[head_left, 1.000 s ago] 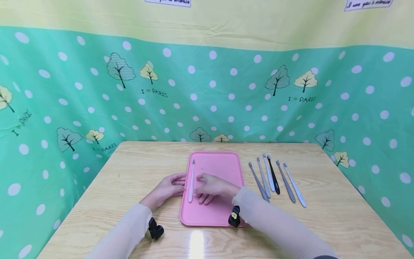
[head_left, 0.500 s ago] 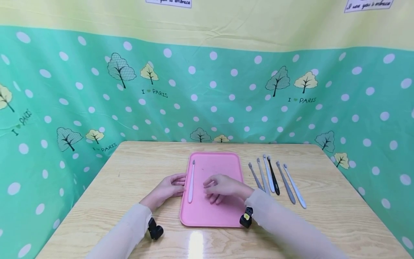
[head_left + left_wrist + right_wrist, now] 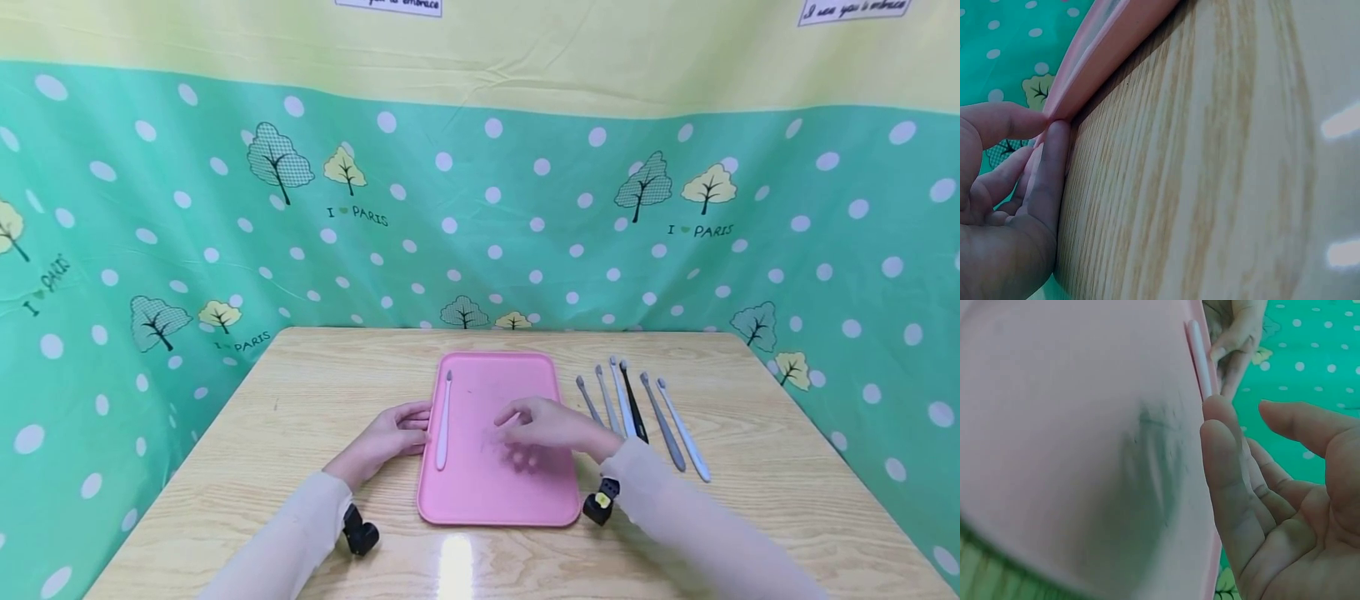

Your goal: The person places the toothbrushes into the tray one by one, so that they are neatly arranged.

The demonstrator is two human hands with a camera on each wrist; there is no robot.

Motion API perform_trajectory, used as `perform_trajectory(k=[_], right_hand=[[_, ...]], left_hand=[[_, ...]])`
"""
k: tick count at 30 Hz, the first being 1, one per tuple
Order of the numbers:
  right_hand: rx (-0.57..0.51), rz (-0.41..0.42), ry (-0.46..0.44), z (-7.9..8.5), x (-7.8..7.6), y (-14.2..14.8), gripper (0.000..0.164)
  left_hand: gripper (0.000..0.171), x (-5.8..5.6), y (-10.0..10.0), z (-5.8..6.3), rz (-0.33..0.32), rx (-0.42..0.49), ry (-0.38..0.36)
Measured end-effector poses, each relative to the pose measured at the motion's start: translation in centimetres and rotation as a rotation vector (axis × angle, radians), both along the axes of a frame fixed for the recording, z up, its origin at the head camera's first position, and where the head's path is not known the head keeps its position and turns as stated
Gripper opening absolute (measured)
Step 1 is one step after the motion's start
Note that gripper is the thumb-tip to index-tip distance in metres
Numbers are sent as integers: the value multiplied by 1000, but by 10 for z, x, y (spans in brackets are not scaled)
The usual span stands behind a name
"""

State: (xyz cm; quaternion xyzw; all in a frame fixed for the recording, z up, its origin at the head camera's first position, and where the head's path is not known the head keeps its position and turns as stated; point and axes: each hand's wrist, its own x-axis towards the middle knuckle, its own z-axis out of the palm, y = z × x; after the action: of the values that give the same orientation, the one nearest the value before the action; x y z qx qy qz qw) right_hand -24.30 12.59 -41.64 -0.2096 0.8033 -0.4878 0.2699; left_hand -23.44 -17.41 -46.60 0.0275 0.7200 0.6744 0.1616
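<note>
A pink tray [image 3: 498, 507] lies on the table, with a pale toothbrush [image 3: 443, 425] along its left side, bristle end away from me. My left hand [image 3: 390, 433] rests at the tray's left rim; in the left wrist view its fingertips [image 3: 1057, 134] touch the outer edge. My right hand [image 3: 547, 427] hovers over the right half of the tray, fingers loosely bent, holding nothing. In the right wrist view a gap shows between thumb and fingers, and the hand's dark shadow falls on the tray floor.
Right of the tray several toothbrushes lie roughly side by side: grey ones [image 3: 663, 421], a black one [image 3: 635, 404] and pale blue ones [image 3: 684, 429]. My right wrist partly covers the nearest handles. Behind the wooden table [image 3: 345, 358] hangs a green dotted curtain [image 3: 420, 267].
My right hand has moved to the right across the tray, away from the pale toothbrush, which stays in place. The left hand has kept its position at the rim.
</note>
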Motion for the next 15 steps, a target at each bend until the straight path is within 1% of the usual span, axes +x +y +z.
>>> perform_trajectory(k=[3,8,10,15], right_hand=[[5,-7,24,3,0,10,42],[59,-38,80,8,1,27,39],[67,-53,79,10,1,33,38],[29,-67,41,10,0,50,40]], left_hand=[[62,1,0,0,-1,-3,5],[61,1,0,-1,2,-3,0],[62,1,0,-1,5,0,-4],[62,-1,0,-1,3,-1,-3]])
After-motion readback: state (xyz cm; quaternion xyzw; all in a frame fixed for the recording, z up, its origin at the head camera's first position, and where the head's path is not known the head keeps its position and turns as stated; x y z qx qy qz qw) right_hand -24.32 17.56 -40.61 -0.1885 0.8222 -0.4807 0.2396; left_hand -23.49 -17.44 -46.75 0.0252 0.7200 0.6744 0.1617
